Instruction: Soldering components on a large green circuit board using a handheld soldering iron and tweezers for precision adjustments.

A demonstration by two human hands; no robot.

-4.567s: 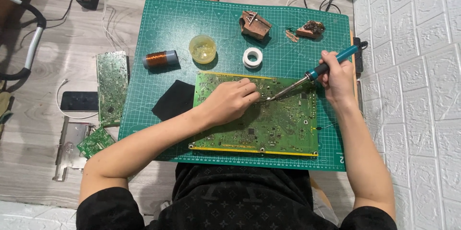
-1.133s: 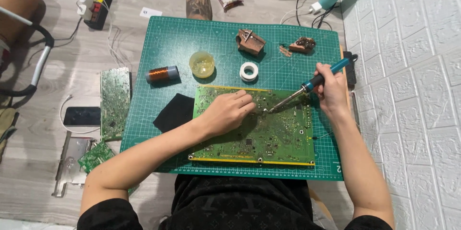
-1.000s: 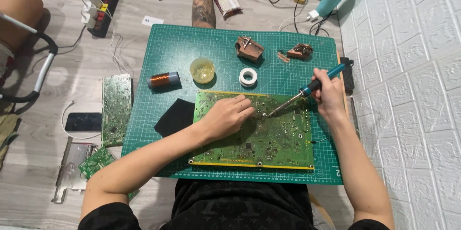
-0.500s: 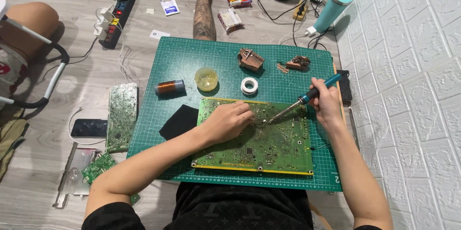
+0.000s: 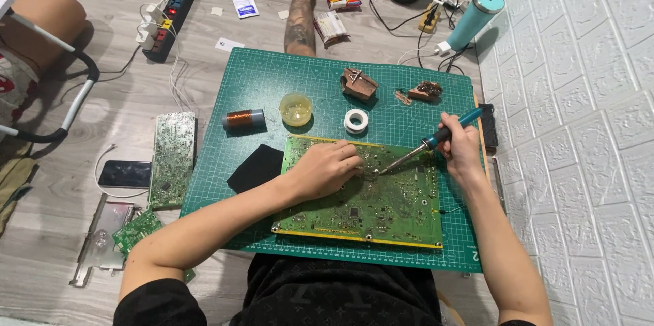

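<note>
The right hand [image 5: 463, 151] grips a soldering iron [image 5: 426, 146] angled down-left, its tip meeting the circuit board [image 5: 361, 196] beside the left hand's [image 5: 325, 169] pinching fingertips.

Circuit board [image 5: 368, 200] on cutting mat [image 5: 272, 81]; wire spool [image 5: 243, 119], tape roll [image 5: 355, 120] behind board.

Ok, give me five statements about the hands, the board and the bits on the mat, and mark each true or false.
1. The right hand holds a soldering iron. True.
2. The left hand rests on the circuit board. True.
3. The copper wire spool lies on the board. False: it lies on the green mat, beyond the board's left end.
4. The white tape roll sits on the mat beyond the board. True.
5. The phone lies on the mat. False: it is on the floor, left of the mat.
</note>
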